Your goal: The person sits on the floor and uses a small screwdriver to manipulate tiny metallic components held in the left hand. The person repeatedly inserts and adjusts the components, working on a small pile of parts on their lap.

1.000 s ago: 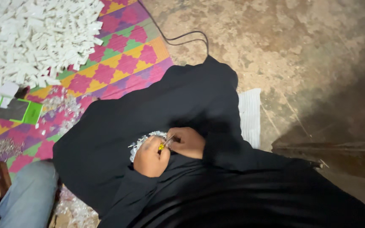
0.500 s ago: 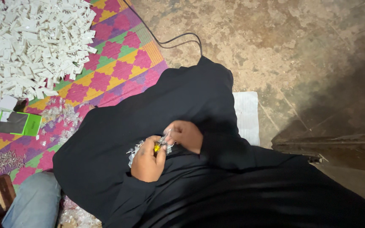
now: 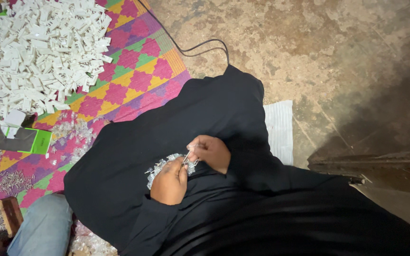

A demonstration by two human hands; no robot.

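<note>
My left hand (image 3: 169, 182) rests in my lap on black cloth (image 3: 119, 161), curled around a heap of small silvery metal parts (image 3: 160, 166). Just above it, my right hand (image 3: 212, 152) pinches a thin metal piece (image 3: 186, 157) between its fingertips. The tip of this piece meets the fingers of my left hand. The two hands touch over the heap. What lies inside the left palm is hidden.
A big pile of white plastic pieces (image 3: 34, 52) lies on a colourful patterned mat (image 3: 134, 71). A green and black box (image 3: 22, 141) and loose shiny parts (image 3: 72, 130) sit beside it. A black cable (image 3: 200, 45) crosses the concrete floor. Another person's jeans-clad knee (image 3: 43, 227) is lower left.
The view has shifted, so the white pile sits higher and more to the left. My hands stay together in the lap; the yellow bit seen earlier between them no longer shows.
</note>
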